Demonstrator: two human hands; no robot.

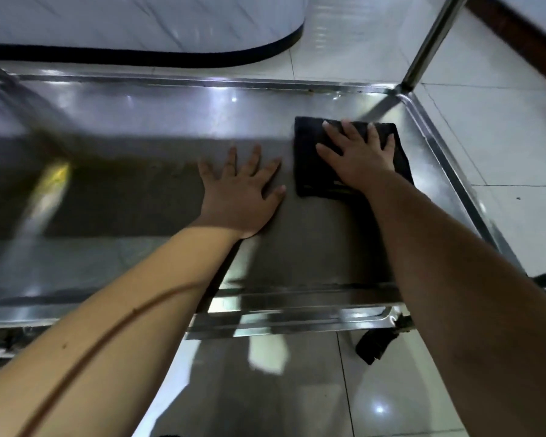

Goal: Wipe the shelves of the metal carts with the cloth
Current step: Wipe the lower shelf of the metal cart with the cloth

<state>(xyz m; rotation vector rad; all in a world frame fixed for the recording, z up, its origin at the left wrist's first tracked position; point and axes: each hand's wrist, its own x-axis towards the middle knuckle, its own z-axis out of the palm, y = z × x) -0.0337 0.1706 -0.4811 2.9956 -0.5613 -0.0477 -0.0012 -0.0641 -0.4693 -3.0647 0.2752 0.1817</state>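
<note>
A shiny metal cart shelf (158,121) with a raised rim fills the view below me. A folded black cloth (309,165) lies flat on its right part, near the right rim. My right hand (356,156) presses on the cloth with fingers spread, covering its middle. My left hand (243,190) rests flat on the bare metal just left of the cloth, fingers apart, holding nothing.
An upright cart post (429,45) rises at the far right corner. A black caster wheel (375,345) shows under the near rim. White tiled floor (501,137) lies to the right and beneath. A white curved base with a black strip (171,55) stands behind the cart.
</note>
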